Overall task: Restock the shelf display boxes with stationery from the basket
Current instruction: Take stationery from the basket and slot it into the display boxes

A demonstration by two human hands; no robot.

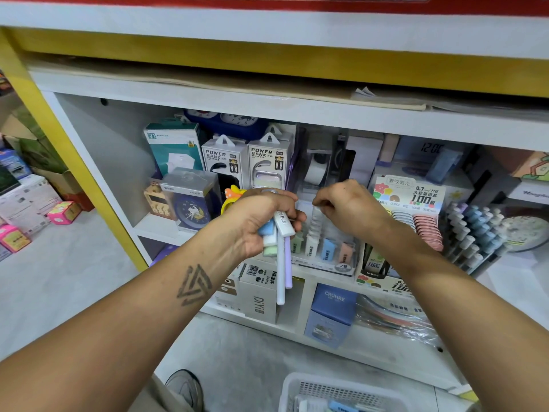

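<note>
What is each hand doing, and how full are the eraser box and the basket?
left hand: grips a bunch of pens and erasers
right hand: pinches a small clear packet over the eraser box
eraser box: partly filled, erasers standing upright
white basket: on the floor, stock left inside
</note>
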